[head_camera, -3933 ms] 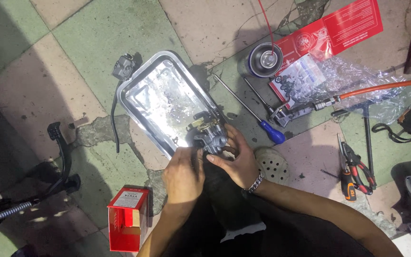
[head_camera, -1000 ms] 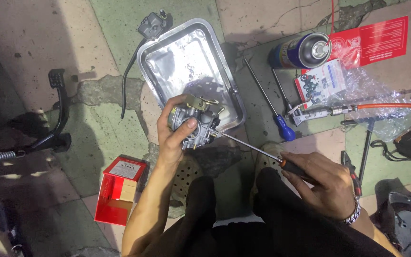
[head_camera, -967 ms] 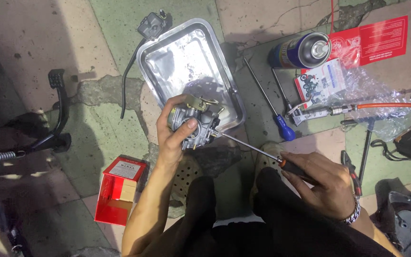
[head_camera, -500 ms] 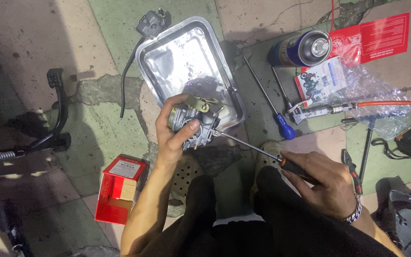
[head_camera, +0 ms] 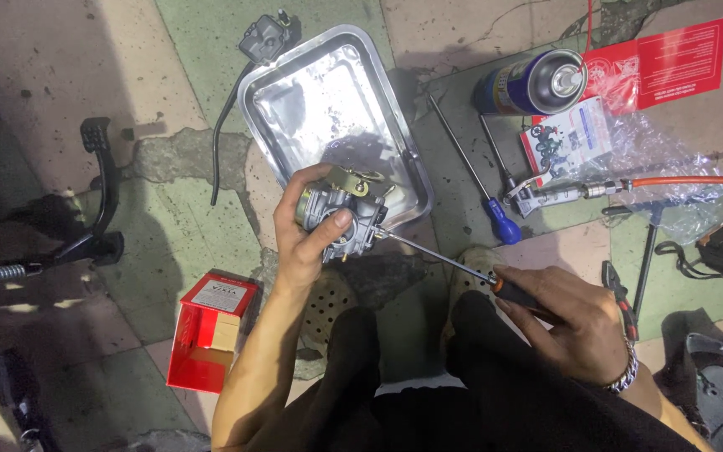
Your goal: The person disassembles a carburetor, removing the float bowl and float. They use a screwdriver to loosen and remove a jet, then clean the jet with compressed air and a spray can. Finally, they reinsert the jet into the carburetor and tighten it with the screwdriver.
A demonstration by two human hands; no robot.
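My left hand (head_camera: 307, 238) grips a small metal carburetor (head_camera: 346, 208) just over the near edge of a shiny metal tray (head_camera: 294, 109). My right hand (head_camera: 571, 322) holds a long screwdriver (head_camera: 437, 258) by its black and orange handle. Its thin shaft runs up and left, and the tip touches the right side of the carburetor. A bracelet sits on my right wrist.
A blue-handled screwdriver (head_camera: 502, 224), a second thin tool, a blue spray can (head_camera: 529, 82), an air blow gun with orange hose (head_camera: 671, 182), plastic bags and red paper lie at the right. Red-handled pliers (head_camera: 621, 297) are beside my right hand. A red box (head_camera: 211, 331) and a black pedal lever (head_camera: 98, 192) lie left.
Earlier both hands held the carburetor over the tray. My right hand has since taken the screwdriver and set its tip against the carburetor; in the last second little has moved.
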